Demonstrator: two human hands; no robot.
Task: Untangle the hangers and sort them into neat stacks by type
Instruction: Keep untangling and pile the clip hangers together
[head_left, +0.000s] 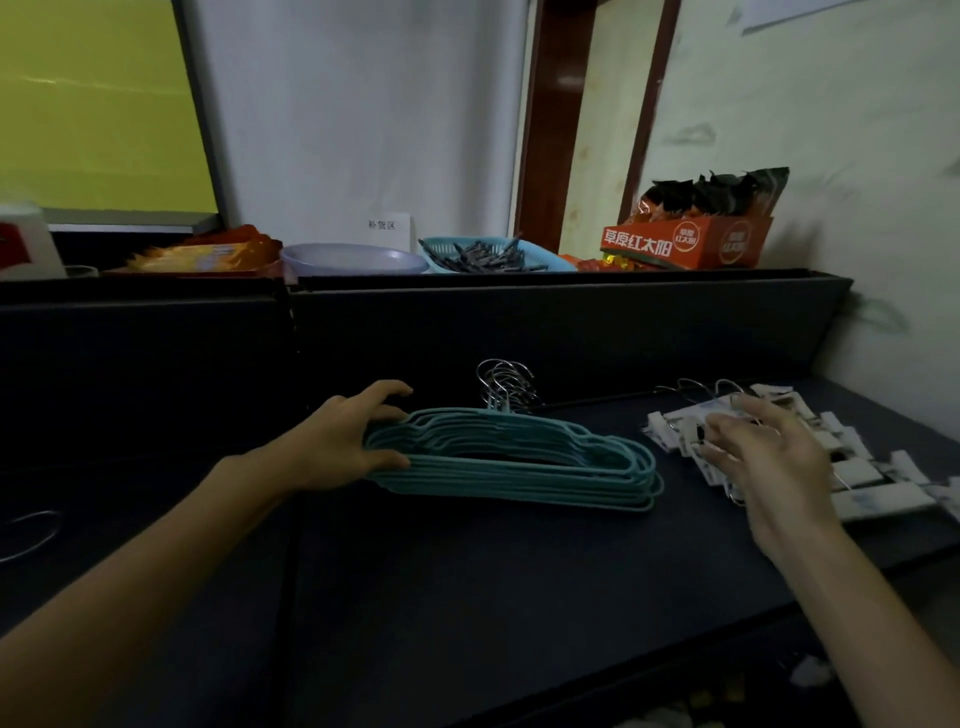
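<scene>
A stack of several teal hangers (519, 462) lies flat on the dark table (467, 597), their metal hooks (506, 387) bunched at the back. My left hand (343, 441) grips the stack's left end, thumb under and fingers over. To the right lies a pile of white clip hangers (862, 467) with wire hooks. My right hand (769, 457) hovers over the left part of that pile, fingers spread and holding nothing.
A raised dark shelf (519, 291) runs behind the table, carrying a lilac bowl (353, 257), a blue basket of dark clips (493, 254), snack packets and an orange carton (685, 241). A wall stands at the right. A wire loop (31, 535) lies at far left.
</scene>
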